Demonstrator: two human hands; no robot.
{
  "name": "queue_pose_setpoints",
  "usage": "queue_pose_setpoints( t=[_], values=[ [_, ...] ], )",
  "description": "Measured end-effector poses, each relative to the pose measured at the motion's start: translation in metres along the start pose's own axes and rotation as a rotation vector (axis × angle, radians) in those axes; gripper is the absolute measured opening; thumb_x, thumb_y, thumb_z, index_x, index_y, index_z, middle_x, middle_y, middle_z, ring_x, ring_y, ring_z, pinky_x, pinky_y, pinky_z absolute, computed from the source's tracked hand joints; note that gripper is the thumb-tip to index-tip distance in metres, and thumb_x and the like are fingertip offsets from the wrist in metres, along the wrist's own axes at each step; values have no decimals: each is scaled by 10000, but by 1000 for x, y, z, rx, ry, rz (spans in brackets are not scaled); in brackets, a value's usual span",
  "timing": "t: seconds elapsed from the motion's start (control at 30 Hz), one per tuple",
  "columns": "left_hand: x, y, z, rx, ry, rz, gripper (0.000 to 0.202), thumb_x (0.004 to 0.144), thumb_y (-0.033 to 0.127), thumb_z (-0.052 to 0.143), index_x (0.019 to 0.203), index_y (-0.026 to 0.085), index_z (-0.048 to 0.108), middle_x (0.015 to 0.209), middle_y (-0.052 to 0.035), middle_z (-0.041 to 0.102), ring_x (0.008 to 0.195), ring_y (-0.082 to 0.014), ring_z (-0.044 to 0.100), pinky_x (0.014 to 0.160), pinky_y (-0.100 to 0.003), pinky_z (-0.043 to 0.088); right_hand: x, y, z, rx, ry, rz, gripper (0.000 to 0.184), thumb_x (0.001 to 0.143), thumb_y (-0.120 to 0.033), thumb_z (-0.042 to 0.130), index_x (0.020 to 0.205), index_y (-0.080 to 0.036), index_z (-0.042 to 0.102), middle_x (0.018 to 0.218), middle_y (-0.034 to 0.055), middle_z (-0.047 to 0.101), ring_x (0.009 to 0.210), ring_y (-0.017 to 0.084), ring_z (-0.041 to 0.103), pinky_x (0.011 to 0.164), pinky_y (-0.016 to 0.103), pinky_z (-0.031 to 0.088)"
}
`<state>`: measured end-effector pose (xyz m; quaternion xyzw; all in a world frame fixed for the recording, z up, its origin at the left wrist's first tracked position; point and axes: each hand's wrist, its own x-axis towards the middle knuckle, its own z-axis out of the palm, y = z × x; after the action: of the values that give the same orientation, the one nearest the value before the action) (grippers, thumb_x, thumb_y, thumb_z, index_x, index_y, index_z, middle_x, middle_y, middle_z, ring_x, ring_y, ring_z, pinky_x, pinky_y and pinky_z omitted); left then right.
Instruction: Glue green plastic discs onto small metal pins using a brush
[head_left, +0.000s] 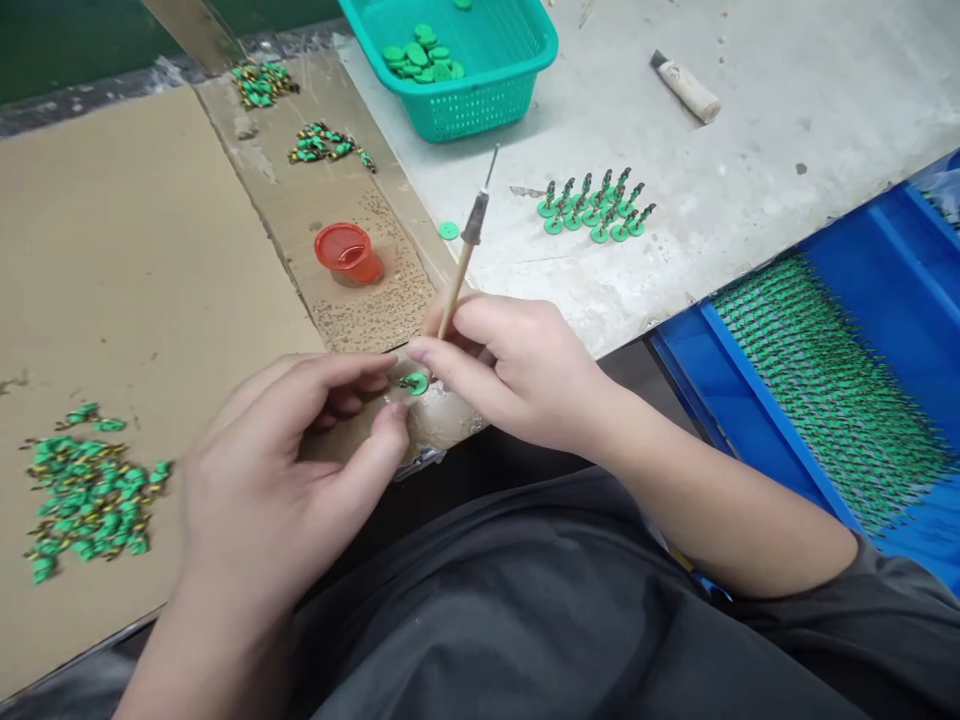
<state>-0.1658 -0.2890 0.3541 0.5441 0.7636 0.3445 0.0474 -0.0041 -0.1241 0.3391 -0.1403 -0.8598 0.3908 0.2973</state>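
My left hand (pixel 300 450) is curled, its thumb and fingertips pinching a tiny green figure on a round green base (pixel 413 383). My right hand (pixel 502 370) meets it from the right, fingers closed around a thin wooden-handled paintbrush (pixel 465 250) whose tip points up and away. Both hands hover over the near edge of the table, touching at the small figure.
A red paint cup (pixel 347 252) stands on brown cardboard (pixel 150 250). A pile of green figures (pixel 86 495) lies at left; two smaller piles at the back. Standing figures (pixel 592 208) and a teal basket (pixel 457 60) of green discs sit on the grey table. A blue tray (pixel 862 380) of figures is at right.
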Motion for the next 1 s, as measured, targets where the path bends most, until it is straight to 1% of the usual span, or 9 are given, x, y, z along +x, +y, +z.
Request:
queue_pose_setpoints(
  t=[0.1,0.2,0.33,0.47,0.53,0.67,0.83,0.93,1.0],
  values=[
    [4,5,2,58,-44,56,183,1061,337,744,1224,310,822,1048,14,785,915,-154,727,895,-306,585,0,2,2,5,13,-29,362,1240,-351,501,962,-200,675,1007,-1,740,888,126,718,867,257,582],
    [7,5,3,71,-51,122,96,1075,304,730,1136,289,802,1041,17,790,942,-152,738,895,-290,568,1,3,3,26,-10,-66,351,1223,-361,546,939,-210,687,979,3,744,902,140,750,863,261,591],
    [9,3,2,77,-55,104,71,1080,318,724,1053,281,778,1032,15,796,977,-163,757,899,-289,559,0,4,3,20,-63,-47,276,1195,-380,594,1002,-237,728,1022,15,779,912,164,774,879,287,605],
    [8,2,1,93,-58,109,77,1083,321,723,1053,281,782,1045,16,804,991,-164,761,902,-288,556,0,3,2,-13,-88,-30,258,1190,-371,596,1018,-248,743,1080,25,805,962,182,792,910,303,610],
    [8,1,1,90,-59,123,73,1085,304,720,1057,273,780,1049,20,802,974,-149,750,906,-278,550,1,3,2,-20,-84,-47,253,1193,-354,598,1017,-244,742,1085,22,812,960,175,793,909,291,608],
    [8,2,1,94,-64,117,81,1096,294,700,1064,266,769,1054,22,793,988,-144,736,909,-279,544,3,0,4,-5,-36,-134,243,1212,-312,597,1034,-206,725,1074,2,811,926,135,789,916,245,612],
    [8,7,-4,113,-113,79,103,1118,301,662,1048,270,732,1056,28,768,978,-137,706,902,-274,529,5,-2,9,45,-45,-141,186,1220,-242,592,1073,-185,691,1136,-28,799,1095,115,803,1037,229,607],
    [10,7,-3,107,-133,76,117,1116,310,653,1023,268,713,1039,29,748,978,-139,696,886,-267,519,6,-2,11,83,-65,-123,179,1219,-248,593,1064,-206,672,1068,-38,778,1128,130,799,1095,264,606],
    [12,5,-2,94,-152,70,114,1112,307,647,1028,265,714,1035,26,744,979,-140,695,881,-265,517,6,-2,12,101,-61,-109,211,1219,-254,590,1022,-218,656,1011,-40,753,1066,131,793,1065,271,615]
  ],
)
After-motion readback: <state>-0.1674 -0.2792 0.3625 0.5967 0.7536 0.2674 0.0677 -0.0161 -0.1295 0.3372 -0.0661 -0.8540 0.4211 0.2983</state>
